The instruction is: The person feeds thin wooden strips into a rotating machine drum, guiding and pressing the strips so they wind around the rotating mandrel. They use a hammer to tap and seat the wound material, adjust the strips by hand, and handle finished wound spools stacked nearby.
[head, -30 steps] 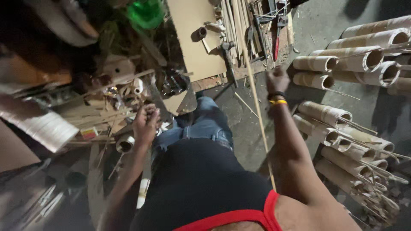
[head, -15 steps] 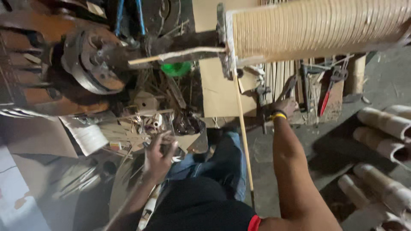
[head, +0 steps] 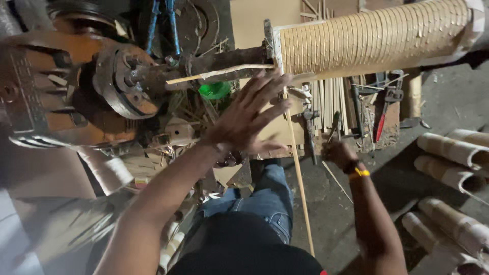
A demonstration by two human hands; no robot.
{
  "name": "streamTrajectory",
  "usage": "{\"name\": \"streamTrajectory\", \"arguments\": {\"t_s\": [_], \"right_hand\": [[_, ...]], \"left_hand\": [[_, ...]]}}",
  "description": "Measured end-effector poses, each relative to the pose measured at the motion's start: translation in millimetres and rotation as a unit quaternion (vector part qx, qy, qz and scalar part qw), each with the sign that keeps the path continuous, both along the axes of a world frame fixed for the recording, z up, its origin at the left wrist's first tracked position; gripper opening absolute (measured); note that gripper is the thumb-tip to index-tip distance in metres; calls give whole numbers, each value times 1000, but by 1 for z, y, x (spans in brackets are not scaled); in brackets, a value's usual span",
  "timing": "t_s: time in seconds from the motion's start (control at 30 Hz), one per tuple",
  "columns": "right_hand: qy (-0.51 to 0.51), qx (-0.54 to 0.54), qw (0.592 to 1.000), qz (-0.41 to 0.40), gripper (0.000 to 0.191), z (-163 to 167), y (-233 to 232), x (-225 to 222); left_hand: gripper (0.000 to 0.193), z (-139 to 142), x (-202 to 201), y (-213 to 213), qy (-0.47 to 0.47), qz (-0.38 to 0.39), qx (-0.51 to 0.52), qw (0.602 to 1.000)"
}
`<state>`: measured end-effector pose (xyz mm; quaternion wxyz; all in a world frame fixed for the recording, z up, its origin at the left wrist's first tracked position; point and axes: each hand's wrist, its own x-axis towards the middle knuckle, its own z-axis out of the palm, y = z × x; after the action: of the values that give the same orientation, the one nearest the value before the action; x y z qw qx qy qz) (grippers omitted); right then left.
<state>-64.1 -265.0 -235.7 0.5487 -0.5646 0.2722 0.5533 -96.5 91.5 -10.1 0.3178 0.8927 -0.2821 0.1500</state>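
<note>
A long tube wound with pale cane strips sits on the shaft of a rusty lathe-like machine. My left hand is raised with its fingers spread, the fingertips at the tube's left end, and holds nothing. A thin pale strip runs from that end down past my knee. To the strip's right my right hand, with a yellow wristband, hangs with its fingers curled. Whether it grips anything I cannot tell.
Hand tools, among them a hammer and red-handled pliers, lie on a board under the tube. Several finished wound tubes are stacked on the floor at the right. A green object and scrap lie below the shaft.
My left hand has risen from near my lap to the tube's left end and spread its fingers. My right hand has dropped slightly. The tube and machine now fill more of the view.
</note>
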Motion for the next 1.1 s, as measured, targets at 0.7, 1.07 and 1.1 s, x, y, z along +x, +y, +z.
{"name": "streamTrajectory", "arguments": {"t_s": [0.7,1.07,1.1], "right_hand": [[-488,235,791,-283,80,274,166,-275],[-293,231,816,-442,55,160,252,-247],[-292,224,811,-455,52,152,255,-236]], "left_hand": [[113,-34,31,-1,30,-53,152,987],[18,-9,57,24,-126,-155,14,980],[18,-4,59,24,-130,-159,15,978]]}}
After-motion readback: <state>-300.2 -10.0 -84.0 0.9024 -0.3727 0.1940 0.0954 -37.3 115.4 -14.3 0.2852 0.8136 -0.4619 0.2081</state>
